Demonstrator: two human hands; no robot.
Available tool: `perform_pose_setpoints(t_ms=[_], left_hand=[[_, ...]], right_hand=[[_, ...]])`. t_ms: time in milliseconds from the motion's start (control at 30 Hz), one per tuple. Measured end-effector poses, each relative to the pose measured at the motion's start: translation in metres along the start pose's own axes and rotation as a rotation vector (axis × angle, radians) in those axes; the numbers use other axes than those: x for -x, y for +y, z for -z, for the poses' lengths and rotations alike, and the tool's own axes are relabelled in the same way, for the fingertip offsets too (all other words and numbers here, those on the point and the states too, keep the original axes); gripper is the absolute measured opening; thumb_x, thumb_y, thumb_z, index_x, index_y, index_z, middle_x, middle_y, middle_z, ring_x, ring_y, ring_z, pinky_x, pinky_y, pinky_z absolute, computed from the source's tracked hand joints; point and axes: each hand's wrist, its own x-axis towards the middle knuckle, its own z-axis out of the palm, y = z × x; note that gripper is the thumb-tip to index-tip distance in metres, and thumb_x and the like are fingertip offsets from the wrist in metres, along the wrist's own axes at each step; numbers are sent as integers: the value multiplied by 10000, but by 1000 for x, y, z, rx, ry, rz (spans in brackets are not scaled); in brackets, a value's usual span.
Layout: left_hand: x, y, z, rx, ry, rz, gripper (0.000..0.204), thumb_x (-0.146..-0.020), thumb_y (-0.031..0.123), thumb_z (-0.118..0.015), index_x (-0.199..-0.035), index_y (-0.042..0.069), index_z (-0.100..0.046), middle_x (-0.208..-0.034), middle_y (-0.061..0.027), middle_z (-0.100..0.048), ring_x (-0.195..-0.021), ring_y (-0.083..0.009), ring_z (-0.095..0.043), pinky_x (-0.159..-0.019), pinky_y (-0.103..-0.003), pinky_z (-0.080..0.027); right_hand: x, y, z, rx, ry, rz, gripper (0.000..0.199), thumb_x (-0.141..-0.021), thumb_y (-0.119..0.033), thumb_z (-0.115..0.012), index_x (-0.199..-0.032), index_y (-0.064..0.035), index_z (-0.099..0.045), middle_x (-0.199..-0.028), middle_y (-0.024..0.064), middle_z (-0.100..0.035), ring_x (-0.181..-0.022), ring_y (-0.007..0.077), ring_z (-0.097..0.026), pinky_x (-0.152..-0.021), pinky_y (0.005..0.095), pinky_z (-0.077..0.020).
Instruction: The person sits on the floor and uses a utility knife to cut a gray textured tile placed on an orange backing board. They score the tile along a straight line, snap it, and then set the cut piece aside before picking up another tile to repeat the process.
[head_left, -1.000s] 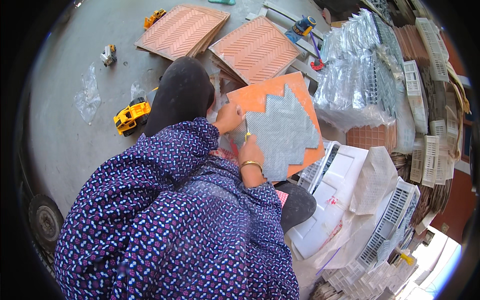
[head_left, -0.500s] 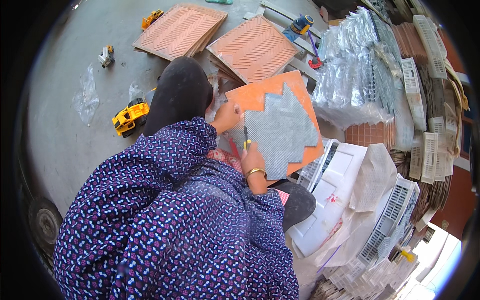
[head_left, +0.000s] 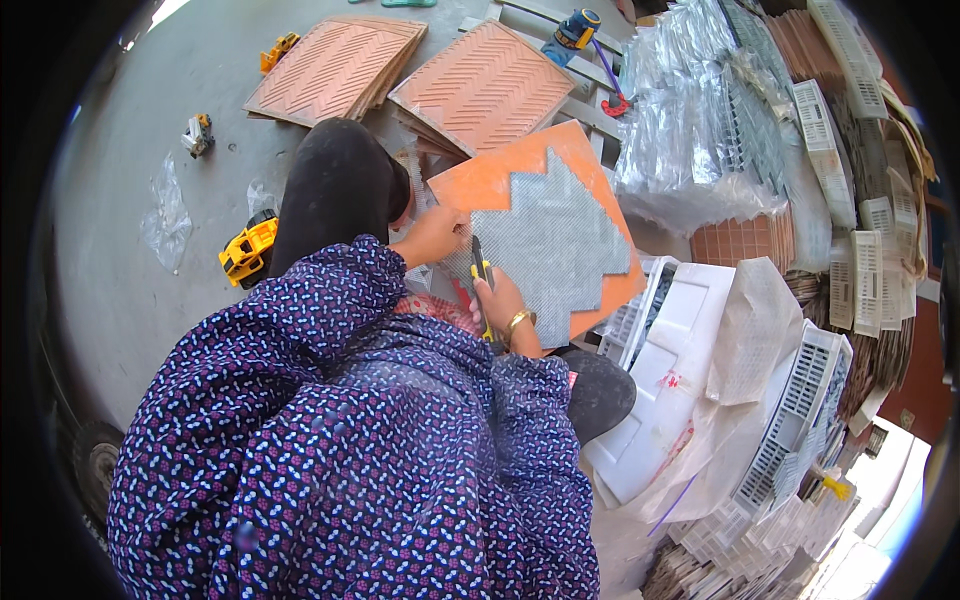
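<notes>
A grey mosaic tile sheet (head_left: 550, 235) with a mesh face and stepped edges lies on an orange board (head_left: 465, 183) over my lap. My left hand (head_left: 437, 235) is closed in a pinch at the sheet's left edge, where a loose flap of mesh (head_left: 457, 264) shows. In my right hand (head_left: 500, 298) is a yellow-and-black utility knife (head_left: 481, 268), its dark tip pointing up beside that edge. Its fingers wrap round the handle. Whether the blade touches the mesh I cannot tell.
Beyond my knee stand two stacks of ridged terracotta-coloured panels (head_left: 335, 68). A yellow toy truck (head_left: 248, 248) and clear plastic scraps (head_left: 166, 215) lie on the floor at left. Wrapped tile sheets (head_left: 670, 110), a white plastic piece (head_left: 665, 365) and white crates (head_left: 790, 420) crowd the right.
My right hand has drawn slightly back from the sheet's edge, and more of the knife shows. The left hand keeps its pinch. The whole view has shifted a little.
</notes>
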Motion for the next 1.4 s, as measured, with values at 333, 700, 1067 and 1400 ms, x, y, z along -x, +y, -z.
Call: perform_pose_setpoints(t_ms=[333, 700, 1067, 1400], left_hand=[[-1, -9, -5, 84, 10, 48, 25, -647, 14, -593, -652, 5, -569, -542, -79, -539, -497, -154, -531, -501, -286, -405], [-10, -11, -4, 282, -15, 106, 60, -669, 35, -623, -706, -8, -604, -604, -81, -574, -567, -134, -540, -551, -276, -419], [-21, 0, 10, 218, -82, 135, 47, -670, 13, -624, -708, -12, -611, -587, -12, -560, -558, -79, -504, -554, -230, -418], [-23, 15, 20, 195, -66, 222, 101, -691, 63, -629, -711, -29, -593, -615, -14, -550, -570, -59, -468, -523, -225, -380]], right_hand=[[-4, 3, -12, 21, 46, 37, 188, -850, -180, -424, -910, -2, -409, -579, 94, -564, -431, 165, -549, -409, 292, -441], [8, -1, -24, -6, 55, -5, 202, -854, -164, -410, -960, 7, -402, -577, 91, -568, -433, 167, -558, -406, 286, -448], [-1, -14, -42, -4, 70, 37, 208, -846, -170, -422, -905, 28, -408, -591, 113, -587, -469, 195, -588, -438, 321, -468], [-30, -19, -47, -118, 124, 47, 269, -824, -197, -454, -908, 57, -433, -706, 205, -586, -595, 289, -603, -579, 366, -490]])
